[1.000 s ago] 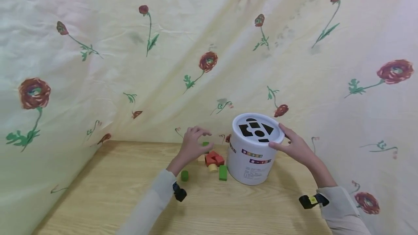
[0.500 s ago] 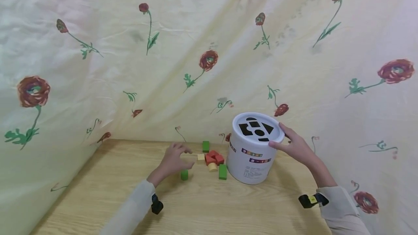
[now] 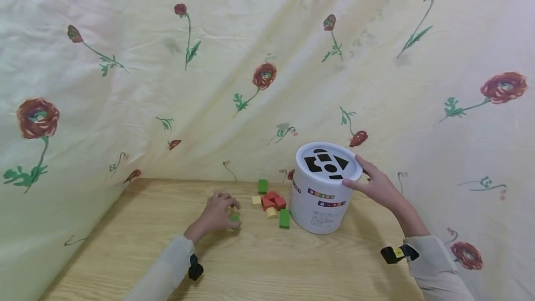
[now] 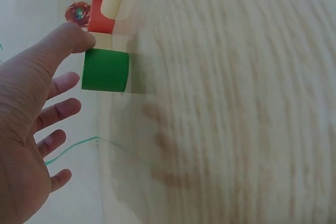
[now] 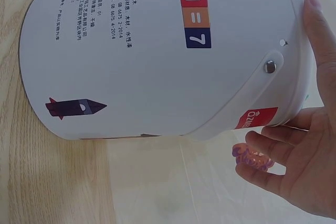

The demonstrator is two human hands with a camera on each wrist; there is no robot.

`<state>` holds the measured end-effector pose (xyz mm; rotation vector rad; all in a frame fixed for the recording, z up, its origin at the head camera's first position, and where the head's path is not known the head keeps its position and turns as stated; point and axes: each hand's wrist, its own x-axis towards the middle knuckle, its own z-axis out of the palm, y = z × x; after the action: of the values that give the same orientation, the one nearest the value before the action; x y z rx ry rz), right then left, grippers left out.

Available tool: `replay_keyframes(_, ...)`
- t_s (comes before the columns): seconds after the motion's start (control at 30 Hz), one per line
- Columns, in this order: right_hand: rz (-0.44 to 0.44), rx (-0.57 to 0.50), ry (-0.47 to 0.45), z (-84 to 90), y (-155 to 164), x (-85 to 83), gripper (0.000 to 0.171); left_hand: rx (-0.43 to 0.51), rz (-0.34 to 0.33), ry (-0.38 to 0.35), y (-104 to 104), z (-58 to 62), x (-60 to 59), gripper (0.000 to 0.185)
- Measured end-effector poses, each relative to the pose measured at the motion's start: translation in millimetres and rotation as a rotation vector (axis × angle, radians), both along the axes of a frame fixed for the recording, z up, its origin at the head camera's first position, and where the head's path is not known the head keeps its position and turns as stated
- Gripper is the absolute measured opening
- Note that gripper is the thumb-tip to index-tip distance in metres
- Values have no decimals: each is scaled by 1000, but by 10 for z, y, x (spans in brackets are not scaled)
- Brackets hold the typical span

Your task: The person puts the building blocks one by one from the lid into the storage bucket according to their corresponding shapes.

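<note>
My left hand (image 3: 217, 209) lies low on the wooden table (image 3: 271, 264) with its fingertips at a small green block (image 3: 235, 218). In the left wrist view the fingers of that hand (image 4: 37, 108) are spread and the thumb tip sits at the green block's (image 4: 105, 70) corner; nothing is gripped. My right hand (image 3: 373, 182) rests against the lid rim of a white bucket (image 3: 321, 203) that has black shape holes in its lid. The right wrist view shows the thumb of the right hand (image 5: 299, 166) lying straight along the bucket (image 5: 147, 56), fingers loose beside it.
Between the hands lie loose blocks: a green one (image 3: 262, 186) at the back, a tan one (image 3: 256, 200), red ones (image 3: 273, 201), a tan cylinder (image 3: 271, 213) and a green bar (image 3: 284, 219). A flowered cloth (image 3: 267, 59) hangs close behind and to the sides.
My left hand has moved from the block pile to the left and down onto the table, to the lone green block. The right hand stays on the bucket.
</note>
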<state>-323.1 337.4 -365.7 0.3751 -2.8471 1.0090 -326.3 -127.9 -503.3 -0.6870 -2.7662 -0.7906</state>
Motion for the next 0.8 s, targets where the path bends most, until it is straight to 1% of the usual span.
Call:
replay_keyframes(0.17,6,-6,4,13,-5,8,107,-6,-8,-42,-24,-43,12,34)
replay_keyframes(0.37,9,-7,7,14,-5,15,107,27,-13,-81,-48,-79,20,33)
replay_keyframes(0.6,2,0,-1,15,-2,21,107,41,0,-80,-45,-116,16,31)
replay_keyframes(0.8,-1,0,-8,32,-21,37,107,60,3,-69,-33,-126,44,28)
